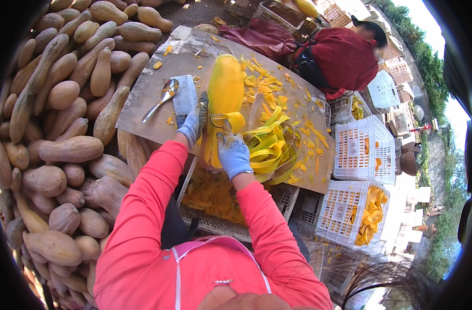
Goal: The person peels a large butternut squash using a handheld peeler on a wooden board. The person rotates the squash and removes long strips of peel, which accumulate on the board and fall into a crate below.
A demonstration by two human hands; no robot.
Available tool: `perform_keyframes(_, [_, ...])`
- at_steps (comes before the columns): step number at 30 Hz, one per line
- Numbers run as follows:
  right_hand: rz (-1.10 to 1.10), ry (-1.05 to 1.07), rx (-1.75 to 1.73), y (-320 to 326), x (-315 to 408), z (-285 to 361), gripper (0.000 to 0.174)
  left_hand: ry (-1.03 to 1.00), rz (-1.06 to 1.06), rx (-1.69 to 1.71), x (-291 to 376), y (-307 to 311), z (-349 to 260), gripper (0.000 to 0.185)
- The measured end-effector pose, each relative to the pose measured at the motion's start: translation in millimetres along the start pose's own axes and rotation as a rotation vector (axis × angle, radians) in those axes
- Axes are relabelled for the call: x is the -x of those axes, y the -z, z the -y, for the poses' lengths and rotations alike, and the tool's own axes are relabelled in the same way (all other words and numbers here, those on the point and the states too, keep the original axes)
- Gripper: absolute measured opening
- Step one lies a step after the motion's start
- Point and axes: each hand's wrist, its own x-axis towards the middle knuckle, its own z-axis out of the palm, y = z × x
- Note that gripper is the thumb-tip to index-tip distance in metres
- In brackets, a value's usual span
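Note:
A long squash, peeled to yellow-orange over much of its length, lies on a worn board pointing away from me. My left hand, in a grey-blue glove with dark palm, rests against the squash's left side. In the gloved grip of my right hand is a peeler, its blade across the squash. A wide yellow strip of peel curls off beside the blade. Right of this hand lies a heap of long yellow-green peel ribbons. Near my left hand are a cleaver and a metal spoon.
Unpeeled squashes are piled high on the left. Scraps litter the board. Below its near edge, a crate holds orange scraps. White plastic crates with cut pieces stand right. A person in red is beyond the board.

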Motion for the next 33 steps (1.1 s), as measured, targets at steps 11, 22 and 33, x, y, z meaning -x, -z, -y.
perform_keyframes(11, [0.534, -0.134, -0.163, -27, 200, -37, 0.056, -0.421, -0.251, -1.130, 34, -49, -8, 0.078])
perform_keyframes(22, [-0.207, 0.195, -0.100, 13, -106, -52, 0.057, -0.557, -0.218, -0.645, 15, -19, 3, 0.062])
perform_keyframes(33, [0.130, 0.148, -0.127, -24, 98, -48, 0.045, -0.490, -0.123, -0.661, 29, -29, 3, 0.066])
